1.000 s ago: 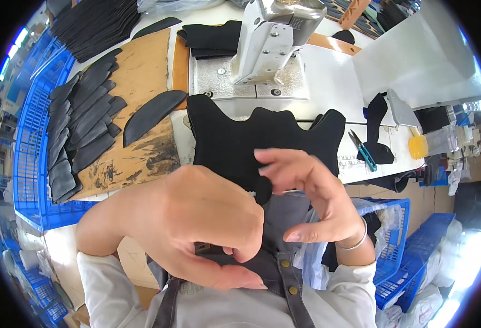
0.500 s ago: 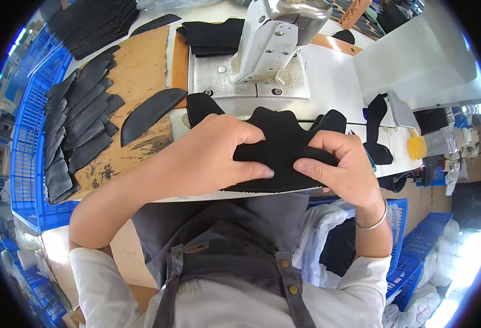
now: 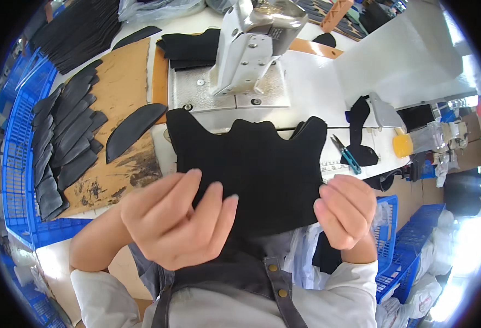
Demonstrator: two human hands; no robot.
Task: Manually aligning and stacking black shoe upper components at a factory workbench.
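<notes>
The black panel point(image 3: 251, 175), with its scalloped far edge, lies between your hands and beyond them, its near edge reaching over your apron; another layer shows under its far right corner. Your left hand point(image 3: 177, 221) has its fingers loosely curled before the panel's near left part; whether they grip anything, you can't tell from here. Your right hand point(image 3: 347, 210) is narrowed, fingertips bunched right beside the panel's right edge, and whether they pinch it is unclear.

The step in hand looks like handling the panel by its sides. Working it further would call for a sure, even hold on both edges, keeping the layers together.

Beyond your left hand, a curved dark piece point(image 3: 134, 131) rests on the brown board point(image 3: 123, 82). Straight ahead of your hands stands the machine point(image 3: 246, 63). Beyond your right hand, teal snips point(image 3: 347, 156) lie on the white tabletop point(image 3: 385, 139), near a black strip point(image 3: 357, 128).
</notes>
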